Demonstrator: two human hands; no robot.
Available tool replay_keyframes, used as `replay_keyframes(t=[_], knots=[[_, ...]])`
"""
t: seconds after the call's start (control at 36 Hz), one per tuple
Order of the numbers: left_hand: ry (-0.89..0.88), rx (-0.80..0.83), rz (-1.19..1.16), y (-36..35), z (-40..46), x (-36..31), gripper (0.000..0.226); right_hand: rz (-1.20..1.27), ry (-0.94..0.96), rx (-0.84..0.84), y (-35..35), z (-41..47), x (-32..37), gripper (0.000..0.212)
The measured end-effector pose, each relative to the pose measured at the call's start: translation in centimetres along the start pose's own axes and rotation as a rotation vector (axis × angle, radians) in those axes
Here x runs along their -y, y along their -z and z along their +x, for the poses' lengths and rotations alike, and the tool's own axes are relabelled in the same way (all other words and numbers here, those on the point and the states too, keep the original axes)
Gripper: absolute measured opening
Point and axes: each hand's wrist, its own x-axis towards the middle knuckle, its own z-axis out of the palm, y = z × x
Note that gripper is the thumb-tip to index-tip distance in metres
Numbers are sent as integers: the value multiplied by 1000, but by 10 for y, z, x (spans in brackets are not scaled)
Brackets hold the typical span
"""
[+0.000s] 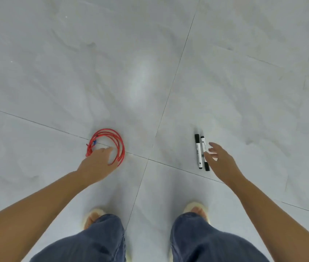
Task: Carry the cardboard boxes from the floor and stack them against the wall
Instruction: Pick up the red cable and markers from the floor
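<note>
The left hand (98,163) reaches down over a coil of red cord (110,144), fingers loosely spread, gripping nothing. The right hand (219,159) hovers open beside two black-and-white markers (201,152). No cardboard boxes or wall are in view, so stacking progress cannot be judged.

Coiled cord (110,144) lies on the floor (149,53) to my left, my left hand (97,163) over its near edge. Two markers (201,151) lie side by side to the right, my right hand (220,159) just beside them. My feet (93,218) stand nearest.
</note>
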Motion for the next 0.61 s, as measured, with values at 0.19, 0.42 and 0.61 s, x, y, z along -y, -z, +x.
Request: replay_keyframes(t=[0.19, 0.42, 0.61], knots=[[-100, 23, 554, -80, 69, 28, 61, -162, -105, -65, -67, 89, -58, 71], [-124, -171, 527, -104, 89, 52, 50, -390, -178, -116, -87, 107, -71, 60], [-65, -77, 244, -82, 83, 43, 31, -284, -221, -94, -78, 101, -58, 29]])
